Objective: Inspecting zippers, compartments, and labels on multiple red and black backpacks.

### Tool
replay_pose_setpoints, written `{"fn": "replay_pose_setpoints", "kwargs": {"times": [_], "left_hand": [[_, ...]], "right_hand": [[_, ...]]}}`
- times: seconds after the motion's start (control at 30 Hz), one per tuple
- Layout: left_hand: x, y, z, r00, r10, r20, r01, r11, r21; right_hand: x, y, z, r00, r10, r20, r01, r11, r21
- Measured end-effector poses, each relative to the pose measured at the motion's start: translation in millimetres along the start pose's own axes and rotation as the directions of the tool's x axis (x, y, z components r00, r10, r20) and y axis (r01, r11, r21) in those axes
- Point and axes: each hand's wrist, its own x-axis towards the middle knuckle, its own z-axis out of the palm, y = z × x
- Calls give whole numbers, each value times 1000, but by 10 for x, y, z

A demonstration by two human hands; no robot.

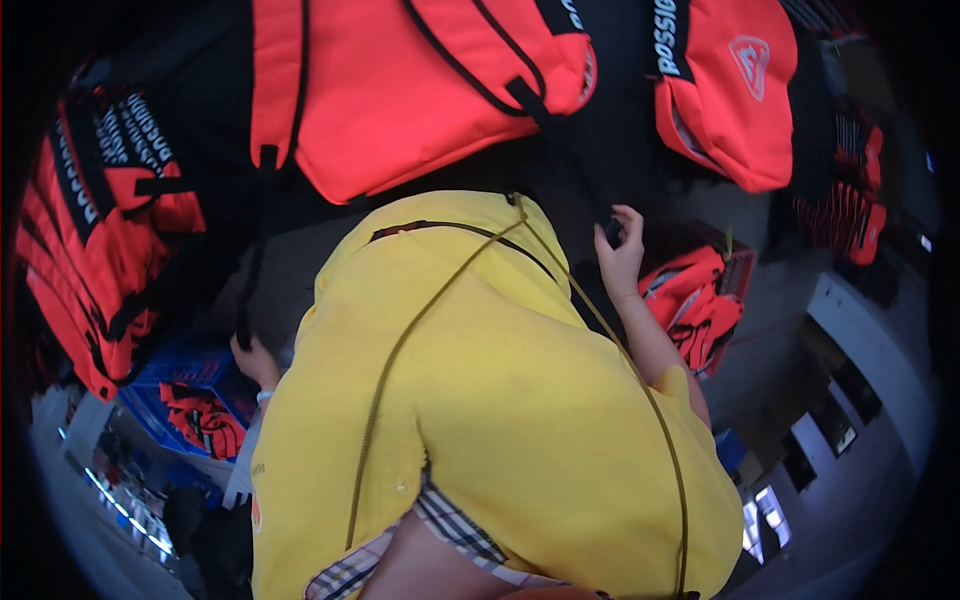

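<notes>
Two hands are up at the bags, one on each side of your yellow top (500, 400). Your right hand (620, 255) is raised with the fingers curled loosely inward, thumb and fingertips closing on a small dark piece at the end of a black strap (560, 130) that runs down from the big red-orange backpack (420, 90) above; whether the pinch is fully closed you cannot tell, since the dark piece blurs into the black behind it. Your left hand (255, 360) sits low at the left edge of the yellow top, fingers folded around the bottom of another black strap (252, 270) hanging from the same backpack. Only the knuckles and back of that hand show, so how tight the grip is stays unclear. The backpack hangs across the top of the view, just above your hands. A second red-orange bag (740, 90) hangs to its right, more striped red-and-black bags (100, 230) crowd the left, and a blue crate (190, 400) sits just beside your left hand.
</notes>
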Motion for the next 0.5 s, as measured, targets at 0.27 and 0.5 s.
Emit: {"fn": "replay_pose_setpoints", "kwargs": {"times": [0.27, 0.5], "left_hand": [[673, 2570, -400, 752, 118, 649, 314, 801, -509], [694, 2921, 236, 709, 90, 699, 363, 804, -472]], "right_hand": [[485, -1227, -74, 626, -176, 759, -756, 102, 647], [527, -1348, 180, 620, -235, 749, -769, 8, 639]]}}
